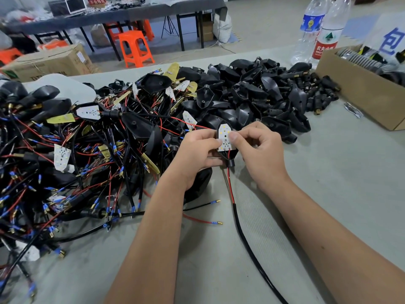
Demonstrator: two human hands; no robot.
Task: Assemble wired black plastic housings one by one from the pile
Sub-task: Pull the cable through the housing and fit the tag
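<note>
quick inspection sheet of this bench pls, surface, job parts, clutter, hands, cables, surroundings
surface: grey table, bare in front of the person.
job's things: a black housing with a white LED board held over it; pile of wired units at left; pile of empty black shells beyond.
clutter: cardboard box of parts at right, two plastic bottles, a small metal tool.
grippers: left hand grips the housing; right hand pinches the board.
cables: a red and black lead runs from the housing into a black sleeve toward the person.
surroundings: orange stool, far table, carton on the floor.
</note>
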